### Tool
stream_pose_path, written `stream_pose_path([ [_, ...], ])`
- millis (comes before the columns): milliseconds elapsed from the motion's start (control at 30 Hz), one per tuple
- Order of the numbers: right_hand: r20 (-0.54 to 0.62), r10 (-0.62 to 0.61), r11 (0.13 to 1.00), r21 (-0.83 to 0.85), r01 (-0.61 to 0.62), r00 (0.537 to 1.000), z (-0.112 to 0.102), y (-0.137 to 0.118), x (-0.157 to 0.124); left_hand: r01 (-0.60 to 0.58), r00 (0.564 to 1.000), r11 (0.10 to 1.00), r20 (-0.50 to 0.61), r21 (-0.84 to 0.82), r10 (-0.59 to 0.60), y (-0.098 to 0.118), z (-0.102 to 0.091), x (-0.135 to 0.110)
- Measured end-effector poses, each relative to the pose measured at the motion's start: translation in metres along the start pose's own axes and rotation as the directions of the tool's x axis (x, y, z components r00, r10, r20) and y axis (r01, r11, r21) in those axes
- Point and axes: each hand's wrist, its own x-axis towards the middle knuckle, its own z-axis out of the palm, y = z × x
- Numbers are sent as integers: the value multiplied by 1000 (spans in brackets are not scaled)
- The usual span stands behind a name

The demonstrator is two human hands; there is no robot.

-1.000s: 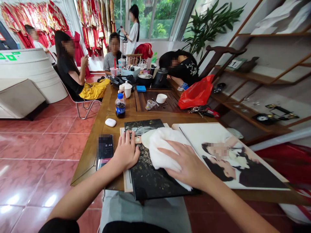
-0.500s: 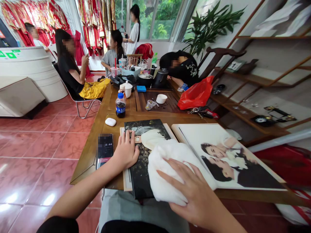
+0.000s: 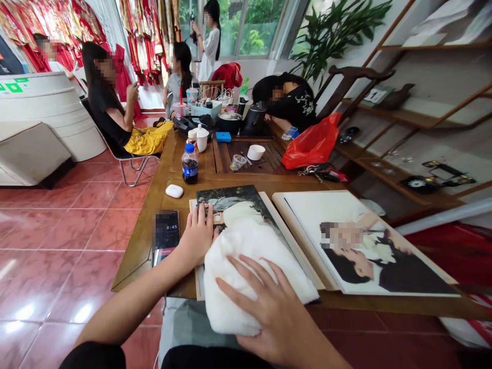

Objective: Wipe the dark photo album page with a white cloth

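A dark framed photo lies on the wooden table right in front of me. My left hand lies flat on its left edge, fingers spread. My right hand presses a white cloth onto the near part of the photo, fingers splayed over it. The cloth covers most of the lower half of the dark photo. A larger framed portrait photo lies beside it on the right.
A phone and a white earbud case lie left of the dark photo. Farther back stand a cola bottle, cups, a kettle and a red plastic bag. Several people sit or stand beyond the table.
My right hand has drawn the white cloth from the middle of the dark photo toward me and to the left. My left hand has stayed on the photo's left edge.
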Motion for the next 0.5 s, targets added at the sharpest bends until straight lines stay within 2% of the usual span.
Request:
stream_pose_path([
  [167,-26,22,1000,-17,-22,999,-5,16,-15,-15,1000,999,-18,-47,14,1,-3,-4],
  [367,-64,99,990,-93,-104,993,-12,35,-42,-1,1000,998,15,-63,2,3,-8,-4],
  [500,-51,129,985,-106,-134,990,-11,43,-48,0,999,998,37,-63,2,4,-11,-4],
])
